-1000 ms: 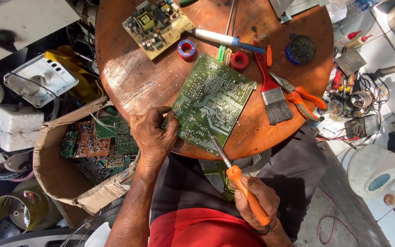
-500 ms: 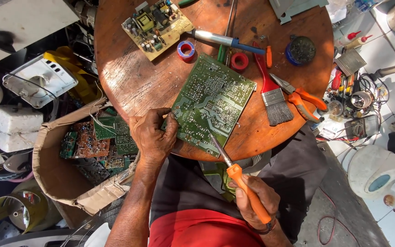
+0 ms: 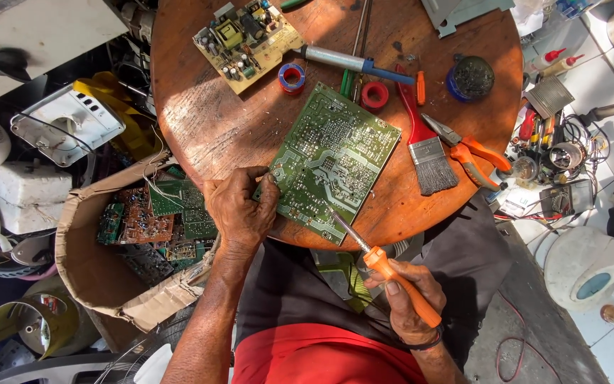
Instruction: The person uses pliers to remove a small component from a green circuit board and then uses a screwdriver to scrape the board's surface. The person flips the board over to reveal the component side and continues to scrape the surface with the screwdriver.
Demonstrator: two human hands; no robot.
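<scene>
A green circuit board (image 3: 335, 160) lies solder side up on the round wooden table (image 3: 207, 121). My left hand (image 3: 239, 206) grips the board's near left corner at the table's edge. My right hand (image 3: 408, 295) holds an orange-handled soldering iron (image 3: 385, 269) like a pen. Its metal tip touches the board's near edge.
On the table lie a second board with components (image 3: 246, 39), a desoldering pump (image 3: 357, 62), two tape rolls (image 3: 292, 77), a red-handled brush (image 3: 424, 139), orange pliers (image 3: 474, 151) and a round tin (image 3: 470, 77). A cardboard box of boards (image 3: 143, 227) stands at the left. Tools and wires clutter the right.
None of note: both hands keep their hold, and the iron's tip stays at the board's near edge.
</scene>
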